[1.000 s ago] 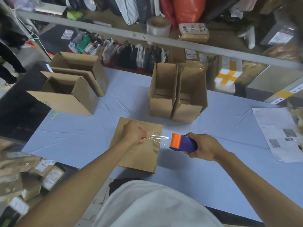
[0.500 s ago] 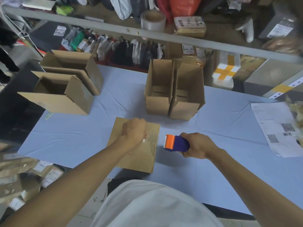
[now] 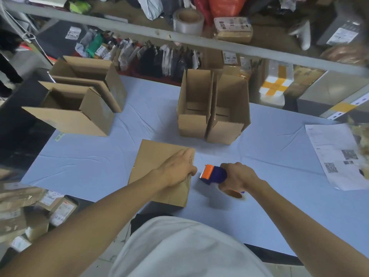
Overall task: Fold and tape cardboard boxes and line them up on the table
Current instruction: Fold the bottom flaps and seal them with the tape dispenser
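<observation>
A closed cardboard box stands at the near edge of the blue table. My left hand lies flat on the box's top right part, fingers curled over its right edge. Just right of the box, my right hand grips a blue and orange tape dispenser, its orange end pointing at the box side and its roll near the table. Two open boxes stand side by side at the middle back. Two larger open boxes sit at the back left.
Printed paper sheets lie at the table's right side. A metal shelf rail crosses behind the table, with a tape roll and parcels above it. Packed parcels pile up on the floor at the near left.
My left hand went from pinching a stretched tape strand to pressing flat on the box. My right hand brought the dispenser in to the box's right side and lowered it.
</observation>
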